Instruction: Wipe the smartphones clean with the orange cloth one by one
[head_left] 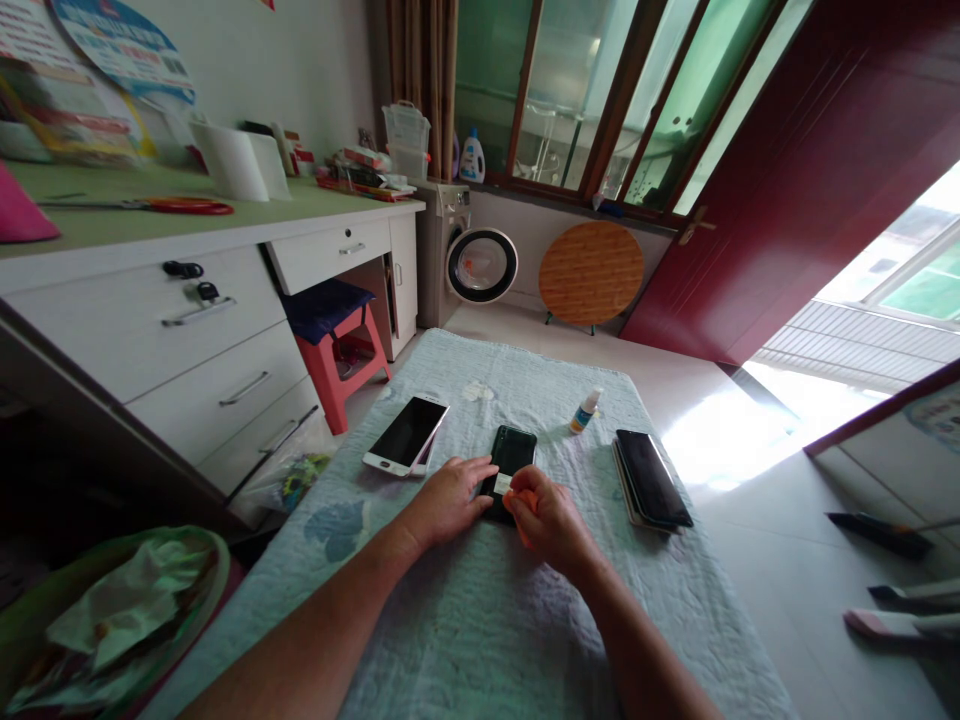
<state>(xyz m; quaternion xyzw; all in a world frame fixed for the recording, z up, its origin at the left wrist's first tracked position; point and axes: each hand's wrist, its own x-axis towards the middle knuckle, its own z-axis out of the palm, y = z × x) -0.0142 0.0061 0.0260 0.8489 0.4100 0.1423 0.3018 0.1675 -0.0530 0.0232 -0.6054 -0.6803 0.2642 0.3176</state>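
Note:
A dark smartphone (514, 446) lies on the cloth-covered table in front of me, with a small white patch (502, 484) on its surface. My left hand (452, 495) grips its left edge, fingertips higher up and thumb lower down. Over the phone's lower right part, my right hand (553, 515) is closed around a small orange item (528, 500). The fingers cover most of that item, so its kind does not show. Left of my hands, a white smartphone (409, 436) rests on another device. To the right, a black smartphone (654, 480) tops a small stack.
A small spray bottle (586, 411) stands beyond my right hand on the quilted cloth (480, 640). At lower left is a waste bin (217, 570) with crumpled paper. A red stool (349, 360), a drawer desk (187, 350) and an open-doored washing machine (442, 250) stand farther off.

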